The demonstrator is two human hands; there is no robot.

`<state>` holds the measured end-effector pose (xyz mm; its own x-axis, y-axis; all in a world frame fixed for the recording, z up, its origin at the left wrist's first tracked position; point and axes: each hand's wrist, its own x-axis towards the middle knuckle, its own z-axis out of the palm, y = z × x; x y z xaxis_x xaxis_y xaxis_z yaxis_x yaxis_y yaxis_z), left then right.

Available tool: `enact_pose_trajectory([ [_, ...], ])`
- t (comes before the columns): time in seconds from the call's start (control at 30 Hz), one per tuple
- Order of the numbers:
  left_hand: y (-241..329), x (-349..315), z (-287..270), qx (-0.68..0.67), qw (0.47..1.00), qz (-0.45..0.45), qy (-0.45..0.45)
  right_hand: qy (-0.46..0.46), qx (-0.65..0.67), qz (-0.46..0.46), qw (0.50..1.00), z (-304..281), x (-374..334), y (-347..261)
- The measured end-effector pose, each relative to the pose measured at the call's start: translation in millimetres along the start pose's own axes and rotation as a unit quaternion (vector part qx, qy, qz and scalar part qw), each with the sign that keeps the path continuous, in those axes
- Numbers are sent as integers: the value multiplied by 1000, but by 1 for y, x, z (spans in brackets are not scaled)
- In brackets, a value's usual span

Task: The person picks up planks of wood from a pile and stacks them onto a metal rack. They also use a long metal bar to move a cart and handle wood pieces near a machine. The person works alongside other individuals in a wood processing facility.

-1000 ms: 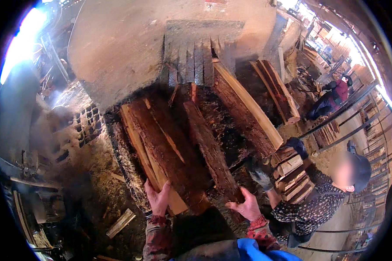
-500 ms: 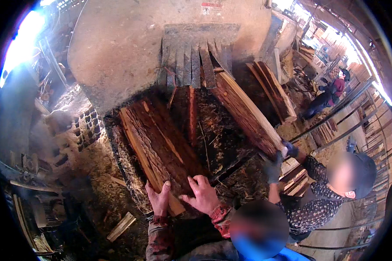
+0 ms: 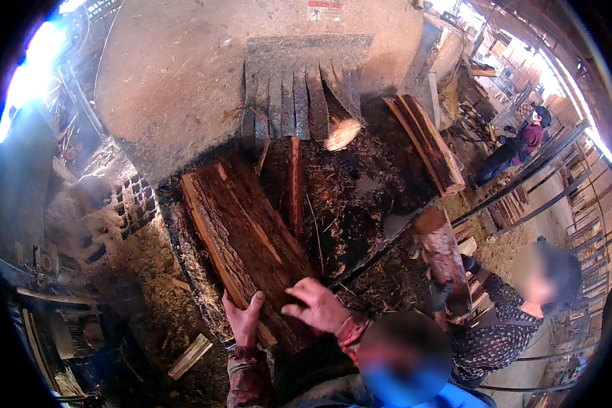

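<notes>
A long bark-covered slab of wood (image 3: pixel 248 224) lies lengthwise in front of me on the dark, debris-strewn bed of a machine. My left hand (image 3: pixel 243 318) grips its near left edge, thumb on top and the other fingers out of sight along the side. Over the slab's near right part is my right hand (image 3: pixel 317 306), fingers apart and slightly bent; whether it touches the bark I cannot tell. At the far end, strips of a hanging flap curtain (image 3: pixel 296 102) cover the machine's opening. A cut log end (image 3: pixel 343 134) shows beneath them.
To the right a co-worker (image 3: pixel 503 309) in dark gloves holds a short log (image 3: pixel 444 255). Another split slab (image 3: pixel 425 146) lies at the bed's far right. A wood offcut (image 3: pixel 190 355) lies at lower left. A person in a blue top (image 3: pixel 408 384) is close on my right. Farther off is another person (image 3: pixel 517 146).
The long piece the co-worker held has gone in under the flaps, leaving only its end showing. The co-worker now holds another log. My right hand's fingers have bent a little; my left keeps its grip.
</notes>
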<state>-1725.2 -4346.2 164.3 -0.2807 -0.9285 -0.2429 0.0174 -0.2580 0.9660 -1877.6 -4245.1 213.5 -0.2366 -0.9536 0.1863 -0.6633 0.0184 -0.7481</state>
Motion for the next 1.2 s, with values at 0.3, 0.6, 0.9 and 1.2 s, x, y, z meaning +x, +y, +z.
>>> enact_pose_trajectory([
  [0.3,-10,2,1,33,999,6,27,213,-130,84,965,-148,115,132],
  [0.6,-7,0,2,1,998,-14,57,285,-273,-25,918,-204,208,164],
  [0.9,-9,0,2,-10,999,-12,46,142,-263,126,946,-241,238,202],
  [1.2,-8,-1,2,25,998,-11,52,72,-6,208,975,-264,231,212],
])
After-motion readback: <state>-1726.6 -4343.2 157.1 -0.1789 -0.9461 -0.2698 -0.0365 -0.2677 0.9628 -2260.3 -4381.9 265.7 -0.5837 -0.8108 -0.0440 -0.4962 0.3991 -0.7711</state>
